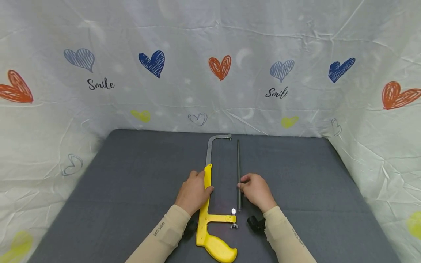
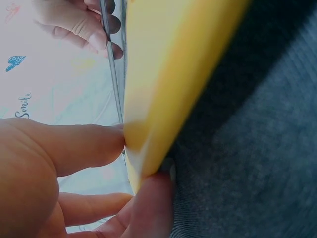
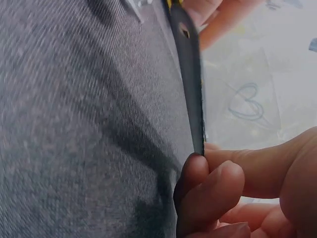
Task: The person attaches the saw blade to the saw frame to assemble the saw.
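Note:
A hacksaw frame (image 1: pixel 204 208) with a yellow body and handle and a grey metal bow lies lengthwise on the dark cloth, its handle toward the person. My left hand (image 1: pixel 195 191) grips its yellow spine, thumb on one side and fingers on the other; the left wrist view shows this pinch on the yellow bar (image 2: pixel 153 94) close up. To the right, my right hand (image 1: pixel 257 190) pinches a thin dark hacksaw blade (image 1: pixel 238 160) near its middle. In the right wrist view the blade (image 3: pixel 190 89) shows a hole at its end and fine teeth along one edge.
The dark grey cloth (image 1: pixel 138 175) covers the table. A wing nut (image 1: pixel 234 225) and a pin (image 1: pixel 233 211) sit at the frame's near arm. Behind and at both sides hangs a white sheet (image 1: pixel 184 95) printed with hearts. Black wrist mounts (image 1: pixel 255 223) show beneath the sleeves.

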`<state>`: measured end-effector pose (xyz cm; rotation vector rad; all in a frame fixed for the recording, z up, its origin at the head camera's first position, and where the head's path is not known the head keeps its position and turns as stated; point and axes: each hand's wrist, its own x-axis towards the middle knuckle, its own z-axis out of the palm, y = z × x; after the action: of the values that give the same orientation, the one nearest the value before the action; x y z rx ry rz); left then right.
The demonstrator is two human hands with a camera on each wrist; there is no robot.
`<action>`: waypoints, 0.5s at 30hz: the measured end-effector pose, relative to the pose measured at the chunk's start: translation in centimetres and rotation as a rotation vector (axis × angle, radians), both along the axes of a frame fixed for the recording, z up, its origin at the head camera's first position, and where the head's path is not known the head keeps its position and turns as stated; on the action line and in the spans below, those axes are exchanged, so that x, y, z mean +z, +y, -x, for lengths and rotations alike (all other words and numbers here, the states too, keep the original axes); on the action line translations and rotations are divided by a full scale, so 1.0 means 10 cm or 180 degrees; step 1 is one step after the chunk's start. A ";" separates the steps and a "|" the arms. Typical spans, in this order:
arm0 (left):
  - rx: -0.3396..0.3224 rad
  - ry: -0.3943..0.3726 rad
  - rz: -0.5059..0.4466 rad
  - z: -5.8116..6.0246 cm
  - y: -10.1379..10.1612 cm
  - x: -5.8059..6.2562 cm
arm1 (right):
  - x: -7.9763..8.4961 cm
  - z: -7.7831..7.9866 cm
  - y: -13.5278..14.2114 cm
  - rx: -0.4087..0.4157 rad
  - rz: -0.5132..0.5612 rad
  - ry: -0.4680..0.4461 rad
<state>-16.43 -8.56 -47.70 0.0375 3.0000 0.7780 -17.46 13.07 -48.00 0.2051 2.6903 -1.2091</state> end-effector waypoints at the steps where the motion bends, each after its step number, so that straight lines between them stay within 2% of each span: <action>1: -0.0001 -0.0006 -0.0002 0.00 0.00 0.00 | 0.00 0.00 0.00 0.0009 0.0060 -0.0012; 15: 0.0003 -0.0049 -0.0033 -0.01 0.00 0.01 | -0.04 0.01 -0.05 0.0237 0.0476 0.0065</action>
<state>-16.35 -8.58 -47.62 0.0302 2.9817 0.7904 -17.59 12.58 -48.35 0.0710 2.5848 -1.3888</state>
